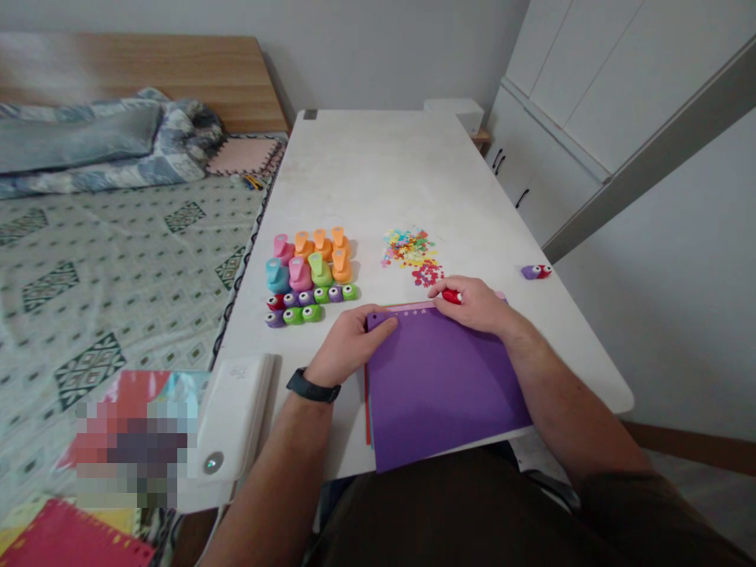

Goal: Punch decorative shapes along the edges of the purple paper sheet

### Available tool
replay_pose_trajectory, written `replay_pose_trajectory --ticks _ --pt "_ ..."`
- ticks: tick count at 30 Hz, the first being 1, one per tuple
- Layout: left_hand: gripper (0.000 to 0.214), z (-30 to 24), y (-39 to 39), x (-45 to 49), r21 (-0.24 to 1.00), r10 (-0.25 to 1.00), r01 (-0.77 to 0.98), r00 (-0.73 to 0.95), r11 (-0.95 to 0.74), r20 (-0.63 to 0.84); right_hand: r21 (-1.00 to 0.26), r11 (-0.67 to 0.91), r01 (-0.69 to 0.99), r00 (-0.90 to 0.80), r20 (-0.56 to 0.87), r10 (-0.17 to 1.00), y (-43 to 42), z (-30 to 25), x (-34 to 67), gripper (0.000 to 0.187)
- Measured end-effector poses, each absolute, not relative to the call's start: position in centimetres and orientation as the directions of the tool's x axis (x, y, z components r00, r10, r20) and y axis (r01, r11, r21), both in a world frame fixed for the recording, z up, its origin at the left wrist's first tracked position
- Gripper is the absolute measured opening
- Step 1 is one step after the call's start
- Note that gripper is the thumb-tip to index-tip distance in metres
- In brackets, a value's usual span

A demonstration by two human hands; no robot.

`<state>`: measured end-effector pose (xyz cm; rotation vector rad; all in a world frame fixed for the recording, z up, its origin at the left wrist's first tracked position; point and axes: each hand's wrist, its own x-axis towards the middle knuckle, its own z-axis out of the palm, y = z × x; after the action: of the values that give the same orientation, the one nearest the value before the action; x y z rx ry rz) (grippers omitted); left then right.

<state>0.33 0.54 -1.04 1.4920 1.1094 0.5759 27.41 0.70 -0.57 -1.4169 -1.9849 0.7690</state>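
A purple sheet of paper (442,386) lies at the table's near edge on top of other coloured sheets. A row of small punched holes runs along its far edge. My left hand (354,339) grips the sheet's far left corner, thumb on top. In my right hand (472,303) is a small red craft punch (452,296), held at the paper's far edge; fingers partly cover it. Just beyond, red punched paper pieces (428,274) and a multicoloured pile of paper confetti (409,246) are scattered on the table.
Several larger craft punches (300,273) and small ones (292,316) stand in rows at the left. Two small punches (536,272) sit at the right edge. A white device (233,417) lies at the near left corner. A bed (118,276) adjoins the white table (378,165).
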Motion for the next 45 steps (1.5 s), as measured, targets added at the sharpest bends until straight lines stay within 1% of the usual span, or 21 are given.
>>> replay_pose_trajectory --ticks 3,5,11,14,19,25,30,32,35,38,42,45 --pt "0.038 -1.2 0.4 0.3 0.955 0.875 0.276 0.428 0.112 -0.226 -0.7 0.322 0.638 -0.348 0.11 0.931 0.7 -0.4 27.3 0.017" --pt "0.038 -1.2 0.3 0.3 0.96 0.875 0.248 0.428 0.129 -0.228 -0.684 0.34 0.646 -0.37 0.109 0.923 0.6 -0.3 27.1 0.015" --pt "0.038 -1.2 0.2 0.5 0.962 0.884 0.23 0.405 0.15 -0.235 -0.69 0.356 0.631 -0.373 0.133 0.918 0.7 -0.6 26.9 0.014" --pt "0.04 -1.2 0.1 0.5 0.961 0.881 0.232 0.409 0.152 -0.238 -0.682 0.379 0.625 -0.397 0.14 0.907 0.8 -0.8 26.7 0.016" --pt "0.042 -1.0 0.0 0.5 0.958 0.876 0.248 0.419 0.14 -0.237 -0.668 0.394 0.631 -0.411 0.143 0.9 0.7 -0.7 26.4 0.014" --pt "0.044 -0.8 0.0 0.6 0.961 0.878 0.228 0.415 0.155 -0.24 -0.713 0.321 0.623 -0.36 0.102 0.927 0.6 -0.5 26.5 0.014" --pt "0.044 -1.0 0.1 0.4 0.96 0.881 0.245 0.412 0.138 -0.232 -0.804 0.206 0.558 -0.226 0.092 0.97 0.7 -0.5 26.6 0.021" --pt "0.044 -1.2 0.1 0.4 0.958 0.885 0.26 0.407 0.125 -0.226 -0.829 0.177 0.53 -0.204 0.078 0.976 0.7 -0.4 26.7 0.026" --pt "0.044 -1.5 0.1 0.4 0.956 0.891 0.28 0.405 0.092 -0.204 -0.858 0.18 0.48 -0.243 0.067 0.968 0.6 -0.5 26.9 0.035" --pt "0.043 -1.6 0.1 0.4 0.951 0.898 0.304 0.403 0.05 -0.176 -0.875 0.201 0.44 -0.255 0.093 0.962 0.6 -1.2 27.1 0.04" --pt "0.041 -1.6 0.2 0.3 0.938 0.905 0.347 0.404 -0.018 -0.132 -0.848 0.221 0.481 -0.184 0.148 0.972 0.9 -2.3 26.6 0.043" --pt "0.039 -1.4 0.1 0.3 0.929 0.904 0.365 0.414 -0.055 -0.109 -0.81 0.28 0.516 -0.192 0.209 0.959 1.1 -1.5 25.3 0.039"
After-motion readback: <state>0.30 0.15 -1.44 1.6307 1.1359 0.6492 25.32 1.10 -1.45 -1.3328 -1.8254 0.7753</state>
